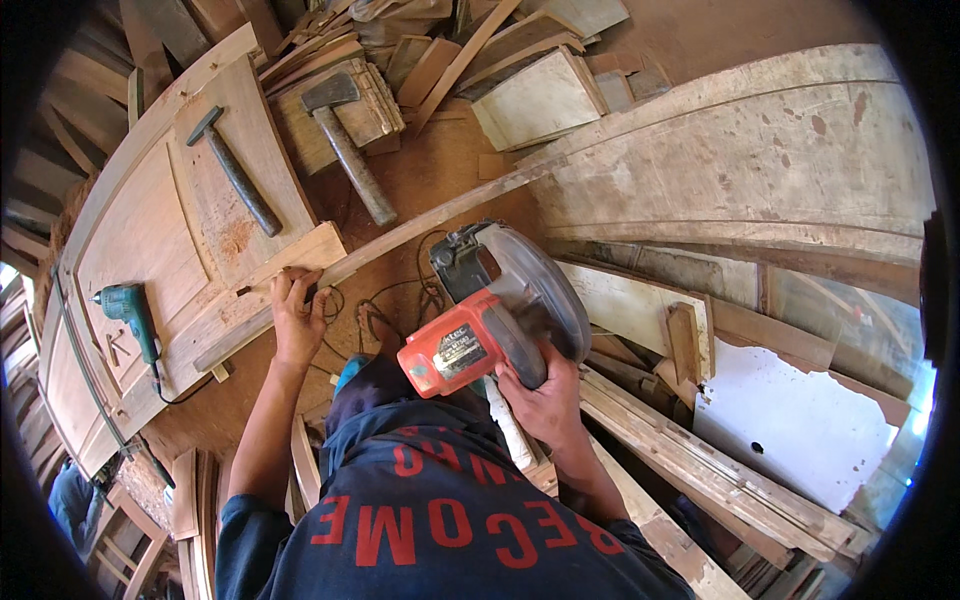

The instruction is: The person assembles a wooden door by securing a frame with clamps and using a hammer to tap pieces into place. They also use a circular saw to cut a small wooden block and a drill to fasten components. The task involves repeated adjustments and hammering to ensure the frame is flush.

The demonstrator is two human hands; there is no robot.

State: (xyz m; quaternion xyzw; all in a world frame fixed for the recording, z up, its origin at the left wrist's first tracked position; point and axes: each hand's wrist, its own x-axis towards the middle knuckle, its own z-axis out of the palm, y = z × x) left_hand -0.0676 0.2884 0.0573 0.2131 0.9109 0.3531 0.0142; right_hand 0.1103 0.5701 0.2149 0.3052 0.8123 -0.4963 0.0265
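Note:
My right hand (545, 395) is wrapped round the dark rear handle of a circular saw (460, 345) with a red motor body and a grey blade guard. The saw is held up in front of my body, clear of the wood. On the left, my left hand (298, 310) has its fingers bent over the near edge rail of a panelled wooden door (150, 215), thumb at the edge. Its fingertips partly hide what they press on. A small dark piece (243, 291) lies on the rail beside them.
A hammer (235, 170) and a green power drill (128, 308) with a cord lie on the door. Another hammer (350, 150) rests over stacked boards (310, 115). A long wide plank (740, 150) runs to the right. Timber strips (700, 455) and a white sheet (790, 425) lie at the lower right.

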